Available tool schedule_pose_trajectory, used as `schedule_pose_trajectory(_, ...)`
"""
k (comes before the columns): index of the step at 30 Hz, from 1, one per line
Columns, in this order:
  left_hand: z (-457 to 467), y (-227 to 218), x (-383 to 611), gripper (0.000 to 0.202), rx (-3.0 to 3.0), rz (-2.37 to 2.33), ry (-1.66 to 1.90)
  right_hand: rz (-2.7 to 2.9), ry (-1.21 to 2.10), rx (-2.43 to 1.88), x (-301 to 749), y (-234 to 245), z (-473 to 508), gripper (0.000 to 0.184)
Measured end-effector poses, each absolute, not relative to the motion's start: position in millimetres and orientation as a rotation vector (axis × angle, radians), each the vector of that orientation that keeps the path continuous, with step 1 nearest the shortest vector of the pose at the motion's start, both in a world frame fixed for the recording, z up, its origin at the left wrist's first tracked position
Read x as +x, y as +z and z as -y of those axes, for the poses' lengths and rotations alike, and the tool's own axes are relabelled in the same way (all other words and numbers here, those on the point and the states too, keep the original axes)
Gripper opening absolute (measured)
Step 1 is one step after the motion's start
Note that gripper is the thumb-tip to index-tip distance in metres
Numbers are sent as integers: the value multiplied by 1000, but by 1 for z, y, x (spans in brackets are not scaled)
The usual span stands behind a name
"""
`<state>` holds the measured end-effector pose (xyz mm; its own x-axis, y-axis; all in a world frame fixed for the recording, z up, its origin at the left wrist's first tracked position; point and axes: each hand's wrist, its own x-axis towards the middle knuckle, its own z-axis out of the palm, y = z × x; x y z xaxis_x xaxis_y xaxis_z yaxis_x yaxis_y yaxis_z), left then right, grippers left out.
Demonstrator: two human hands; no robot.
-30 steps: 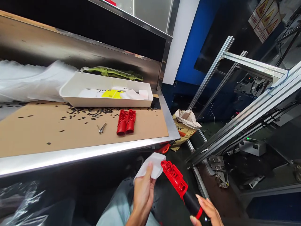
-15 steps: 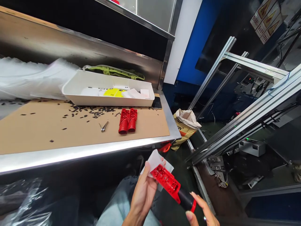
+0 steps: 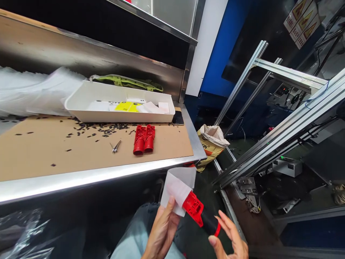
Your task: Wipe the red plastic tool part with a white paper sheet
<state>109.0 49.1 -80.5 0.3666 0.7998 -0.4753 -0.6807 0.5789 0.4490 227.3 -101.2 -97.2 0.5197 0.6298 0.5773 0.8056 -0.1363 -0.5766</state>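
On the left of the table (image 3: pixel 107 174), a heap of translucent plastic bags (image 3: pixel 35 91) is seen against the steel back wall. The table is brushed steel overlaid with a matt brown cardboard sheet (image 3: pixel 54 151), on which small black chips (image 3: pixel 102 128) are scattered. A shallow white tray (image 3: pixel 118 116) of smooth plastic holds white and yellow paper slips. A small metal clip (image 3: pixel 115 146) lies on the cardboard, and just beside it to the right two ribbed red plastic housings (image 3: pixel 144 139) lie side by side, touching. A dark phone (image 3: pixel 178 118) rests at the tray's right end.

Below the table edge, a thin white bag (image 3: pixel 178 189), semi-opaque and creased, is held in the left hand (image 3: pixel 163 230); the grip is closed on its lower edge, thumb on top. The red-and-black part (image 3: pixel 201 214), a ribbed red moulded head on a smooth black cylindrical body with a red ring at its end, is entered head-first into the bag mouth. Its black end is steadied by the right hand (image 3: pixel 231 241), whose fingers are spread and only lightly touching; a firm clamp cannot be confirmed.

The step in hand is judged to be bagging, with the part partly sleeved. The next move calls for the bag mouth to be kept wide and the ribbed head guided straight, since the thin film is likely to snag on the ribs.
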Motion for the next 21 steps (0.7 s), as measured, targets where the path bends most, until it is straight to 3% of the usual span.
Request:
schedule_pose_trajectory(2,-47,-82,109,89,234,-697,950,1212,-286,-1833,225,-96,97,42)
schedule_pose_trajectory(4,-46,-84,108,93,283,-685,923,1254,-332,-1805,224,-93,92,40)
schedule_pose_trajectory(21,-20,-101,102,78,346,-530,700,1471,-495,-1768,212,-75,63,41)
